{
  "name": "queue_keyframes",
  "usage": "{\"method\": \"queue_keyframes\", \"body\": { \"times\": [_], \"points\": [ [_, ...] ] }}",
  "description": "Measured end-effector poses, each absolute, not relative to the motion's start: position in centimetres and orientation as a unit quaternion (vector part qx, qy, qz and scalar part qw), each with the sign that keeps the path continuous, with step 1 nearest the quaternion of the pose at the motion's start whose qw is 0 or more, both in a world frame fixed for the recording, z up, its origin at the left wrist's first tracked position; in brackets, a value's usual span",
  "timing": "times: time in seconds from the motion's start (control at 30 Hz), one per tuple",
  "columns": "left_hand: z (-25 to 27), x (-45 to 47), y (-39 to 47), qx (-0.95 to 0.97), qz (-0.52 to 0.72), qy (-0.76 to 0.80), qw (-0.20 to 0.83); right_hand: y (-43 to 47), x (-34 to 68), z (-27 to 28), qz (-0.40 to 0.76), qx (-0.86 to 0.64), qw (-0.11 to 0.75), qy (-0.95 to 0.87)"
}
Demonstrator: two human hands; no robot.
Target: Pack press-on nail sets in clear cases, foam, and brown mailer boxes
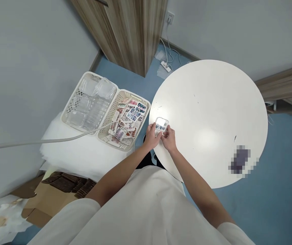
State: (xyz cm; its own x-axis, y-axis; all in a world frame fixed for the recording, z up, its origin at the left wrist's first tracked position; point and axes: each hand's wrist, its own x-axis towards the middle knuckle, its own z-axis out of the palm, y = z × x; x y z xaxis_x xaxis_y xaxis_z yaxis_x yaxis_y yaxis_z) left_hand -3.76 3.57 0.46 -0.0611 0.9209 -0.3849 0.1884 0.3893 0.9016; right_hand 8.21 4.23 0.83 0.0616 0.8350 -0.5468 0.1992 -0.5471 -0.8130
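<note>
Between both hands is a small clear plastic case (161, 124) with a row of blue-toned press-on nails inside, its lid bright with glare. My left hand (151, 136) grips the case's left lower corner, fingers closed around the edge. On the right lower corner, my right hand (169, 139) pinches it the same way. The case is held over the near left edge of the round white table (212, 98). To the left, a white basket (148, 102) holds many cards of press-on nails (135, 114) in mixed colours.
A second white basket (64, 114) contains clear plastic boxes (92, 102). A pale cable (84, 135) crosses in front of the baskets. Brown cardboard (47, 200) lies lower left. A pixelated dark object (240, 160) is at the table's right. A power strip (165, 66) rests on the floor.
</note>
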Motion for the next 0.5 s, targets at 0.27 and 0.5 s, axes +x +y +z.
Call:
{"method": "queue_keyframes", "body": {
  "times": [0.27, 0.5],
  "points": [
    [-0.4, -3.4, 2.9, 0.451, 0.339, 0.652, 0.507, 4.1, 8.6, 0.4, 0.522, -0.667, 0.257, -0.466],
    [0.9, -2.3, -0.8, 0.475, 0.285, 0.708, 0.437, 2.2, 10.4, 1.3, 0.534, -0.646, 0.196, -0.508]
  ]
}}
